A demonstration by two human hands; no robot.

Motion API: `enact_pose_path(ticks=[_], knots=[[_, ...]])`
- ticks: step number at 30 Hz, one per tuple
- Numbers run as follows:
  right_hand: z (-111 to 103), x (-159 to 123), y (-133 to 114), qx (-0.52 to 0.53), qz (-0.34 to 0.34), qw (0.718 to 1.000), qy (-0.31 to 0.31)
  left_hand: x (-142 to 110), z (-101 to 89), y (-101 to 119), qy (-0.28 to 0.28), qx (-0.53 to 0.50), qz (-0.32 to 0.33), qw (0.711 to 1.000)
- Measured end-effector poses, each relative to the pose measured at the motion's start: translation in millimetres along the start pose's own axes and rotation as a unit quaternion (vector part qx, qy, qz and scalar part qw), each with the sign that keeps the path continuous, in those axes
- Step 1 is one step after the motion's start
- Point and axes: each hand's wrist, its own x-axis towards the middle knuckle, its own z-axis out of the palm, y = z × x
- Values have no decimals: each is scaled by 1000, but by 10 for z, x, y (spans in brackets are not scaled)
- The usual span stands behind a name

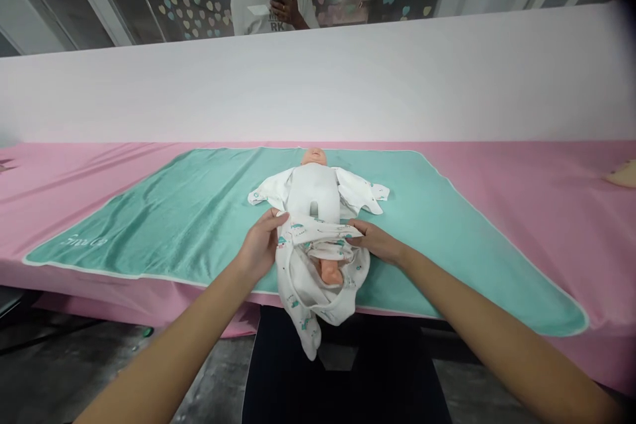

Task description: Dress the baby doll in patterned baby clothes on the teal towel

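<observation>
A baby doll (315, 157) lies on its back, head toward the wall, its torso and arms inside a white baby garment (313, 187) with patterned cuffs. Around its legs are bunched white printed baby pants (298, 265), with one leg hanging over the table's front edge. One bare doll foot (331, 272) shows through the cloth; the other foot is hidden. My left hand (262, 242) pinches the left side of the waistband between thumb and fingers. On the opposite side my right hand (373, 240) grips the waistband, some of its fingers tucked behind the cloth.
Beneath the doll a green towel (199, 212) is spread over a pink tablecloth (536, 192). A low white wall (318, 89) runs along the back. Beyond it, a person (273, 6) holds up a phone. At the far right edge lies a pale object (623, 174), partly cut off.
</observation>
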Motion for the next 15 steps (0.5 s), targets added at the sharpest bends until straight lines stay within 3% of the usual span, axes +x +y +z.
enact_pose_path(ticks=[5,7,10,12,15], knots=[[-107,-4,53,30,13,999,13,222,-196,220,-59,40,-39,997],[-171,12,61,10,25,1000,-1,212,-293,264,-127,99,-76,984],[-266,42,-2,-64,38,996,-47,120,-360,219,-245,190,-133,941],[-302,55,-139,-113,47,988,-95,66,-307,156,-242,202,-103,943],[-230,80,-477,-130,24,983,-129,62,-62,122,-166,184,7,969]])
